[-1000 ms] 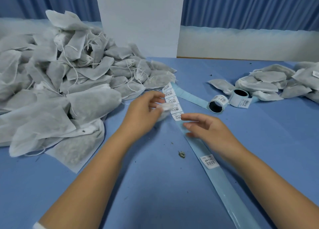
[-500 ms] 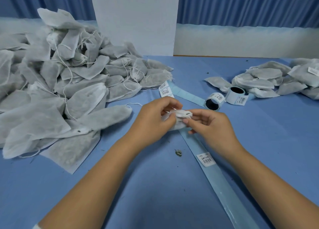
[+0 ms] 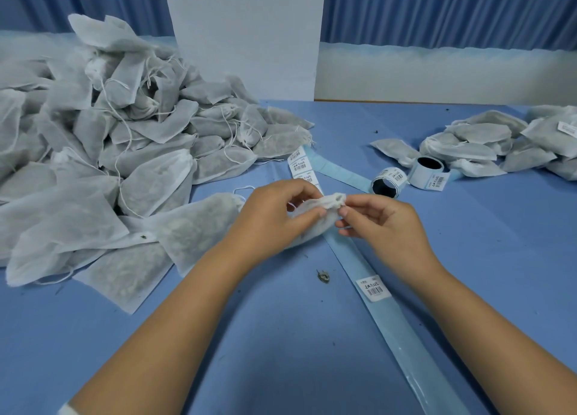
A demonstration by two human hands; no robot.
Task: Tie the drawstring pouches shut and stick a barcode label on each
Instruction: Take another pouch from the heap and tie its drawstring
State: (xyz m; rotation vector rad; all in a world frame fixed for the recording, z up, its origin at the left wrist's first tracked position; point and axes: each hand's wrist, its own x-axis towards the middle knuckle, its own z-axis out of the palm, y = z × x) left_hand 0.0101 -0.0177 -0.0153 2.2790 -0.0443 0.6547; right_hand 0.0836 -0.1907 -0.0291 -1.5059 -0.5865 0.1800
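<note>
Nearest you, the blue backing strip (image 3: 406, 352) runs across the table (image 3: 281, 352), with one barcode label (image 3: 373, 288) stuck on it and a scrap of debris (image 3: 323, 277) near it. Over the strip, your left hand (image 3: 274, 217) grips the pouch (image 3: 315, 208) by its body; your right hand (image 3: 384, 224) pinches its gathered mouth. Beyond: two label rolls (image 3: 388, 185). Far left, large pouch pile (image 3: 109, 164); far right, smaller pile (image 3: 499, 146).

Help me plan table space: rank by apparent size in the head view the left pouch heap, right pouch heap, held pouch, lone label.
left pouch heap
right pouch heap, cropped at the edge
held pouch
lone label
</note>
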